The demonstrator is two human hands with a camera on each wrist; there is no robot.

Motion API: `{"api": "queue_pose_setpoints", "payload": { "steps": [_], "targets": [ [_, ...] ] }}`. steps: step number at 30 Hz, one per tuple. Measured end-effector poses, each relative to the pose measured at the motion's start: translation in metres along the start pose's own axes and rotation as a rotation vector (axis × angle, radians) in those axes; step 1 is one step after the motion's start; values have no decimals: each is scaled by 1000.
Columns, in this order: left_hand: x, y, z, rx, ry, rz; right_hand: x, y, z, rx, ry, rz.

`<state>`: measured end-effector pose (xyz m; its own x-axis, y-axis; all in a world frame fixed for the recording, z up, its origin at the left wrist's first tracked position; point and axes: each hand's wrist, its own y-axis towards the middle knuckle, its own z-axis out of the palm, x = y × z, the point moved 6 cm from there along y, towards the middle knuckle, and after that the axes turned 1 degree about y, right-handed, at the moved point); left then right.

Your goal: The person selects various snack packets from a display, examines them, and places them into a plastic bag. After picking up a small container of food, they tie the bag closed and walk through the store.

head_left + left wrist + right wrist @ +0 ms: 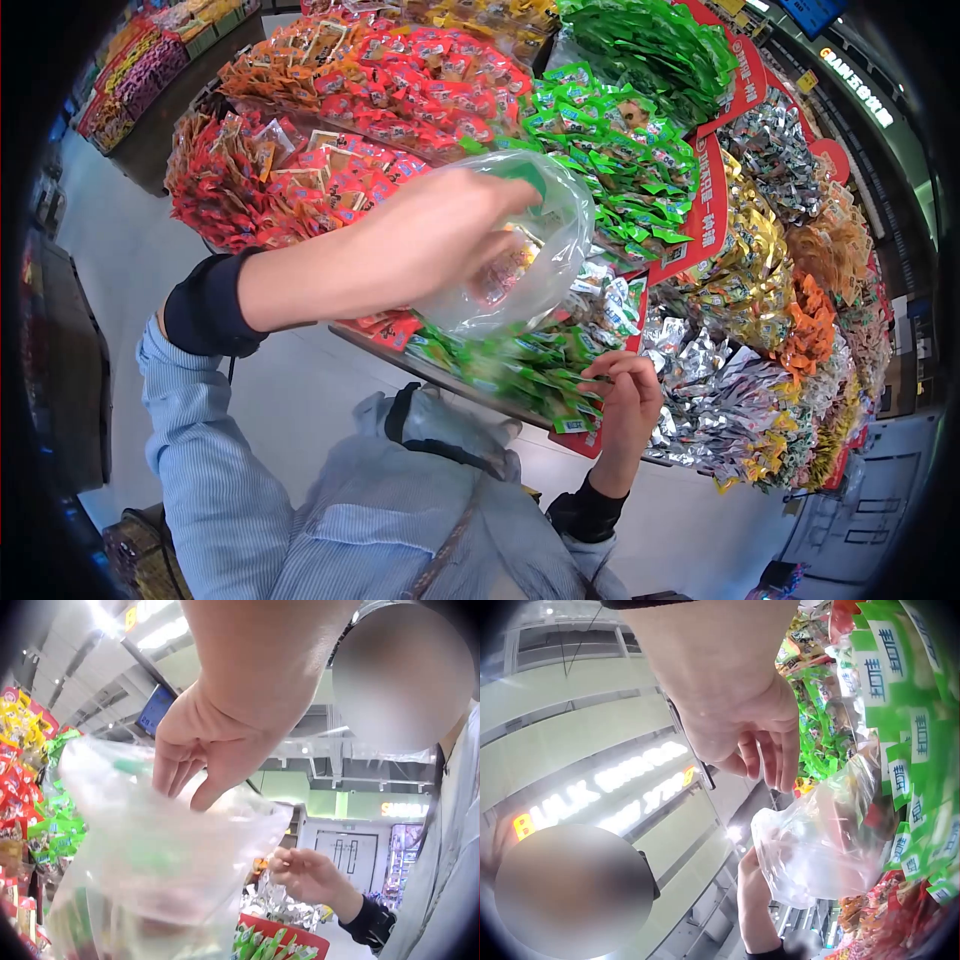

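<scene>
My left hand (430, 235) reaches over a clear plastic bag (570, 235), its thumb and fingers curled at the bag's mouth and gripping the film. Colourful packets (508, 265) show inside the bag, along with a green patch near the fingertips. In the left wrist view the bag (157, 862) hangs below the hand (232, 742). My right hand (628, 400) hovers beside a low pile of green snack packets (530, 375), with nothing in its loosely bent fingers. Seen from the right wrist, its fingers (769, 761) hang above the bag.
Red packets (420, 90) heap up at the back left and green ones (620, 160) behind the bag. Red printed dividers (695, 220) split the bins. Silver packets (690, 370) lie to the right of the right hand. Pale floor (130, 270) runs along the left side.
</scene>
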<state>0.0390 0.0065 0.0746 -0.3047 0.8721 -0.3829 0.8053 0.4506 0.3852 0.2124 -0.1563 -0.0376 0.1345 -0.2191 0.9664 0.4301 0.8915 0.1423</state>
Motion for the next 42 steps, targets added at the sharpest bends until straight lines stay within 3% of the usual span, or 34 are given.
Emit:
{"api": "queue_pose_setpoints", "payload": {
  "steps": [2, 5, 8, 11, 14, 15, 17, 18, 19, 23, 26, 27, 30, 32, 34, 36, 37, 40, 41, 42],
  "targets": [
    [8, -14, -32, -144, 80, -93, 2, 4, 3, -36, -48, 41],
    [37, -35, -49, -184, -29, -271, 22, 21, 14, 21, -69, 61],
    [76, -58, -16, -101, -71, -434, 56, 48, 43, 104, -258, -25],
    [102, -76, 29, 96, -433, -658, 77, 81, 75, 93, -593, -148],
    [84, -67, 33, 4, -767, -562, 75, 112, 96, 64, -998, -172],
    [83, -68, 38, 66, -807, -579, 71, 120, 100, 66, -1125, -164],
    [83, -69, 48, 185, -885, -611, 52, 133, 101, 218, -1124, -85],
    [85, -70, 49, 108, -945, -613, 40, 139, 97, 292, -1123, -46],
    [87, -72, 52, 32, -1005, -614, 27, 145, 95, 366, -994, -8],
    [80, -67, 46, -286, -1447, -729, 21, 139, 83, 277, -299, 252],
    [77, -43, 50, -277, -1652, -666, 4, 144, 77, 253, 271, 386],
    [70, -31, 48, -277, -1704, -665, 8, 142, 77, 149, 439, 487],
    [54, 4, 39, -139, -1878, -508, 29, 144, 70, 338, 806, 499],
    [39, 24, 20, -170, -1807, -428, 62, 137, 68, 304, 780, 485],
    [23, 39, 0, -222, -1698, -391, 93, 131, 62, 320, 727, 361],
    [17, 55, -10, -193, -1684, -290, 116, 124, 60, 468, 746, 319],
    [5, 58, -9, -51, -1689, -342, 124, 120, 57, 411, 707, 262],
    [3, 60, -7, -150, -1590, -311, 125, 113, 41, 323, 573, 165],
    [5, 50, 15, -118, -1594, -360, 111, 101, 31, 95, 365, 138],
    [5, 42, 29, -73, -1540, -401, 93, 99, 19, 80, 343, 146]
  ]
}}
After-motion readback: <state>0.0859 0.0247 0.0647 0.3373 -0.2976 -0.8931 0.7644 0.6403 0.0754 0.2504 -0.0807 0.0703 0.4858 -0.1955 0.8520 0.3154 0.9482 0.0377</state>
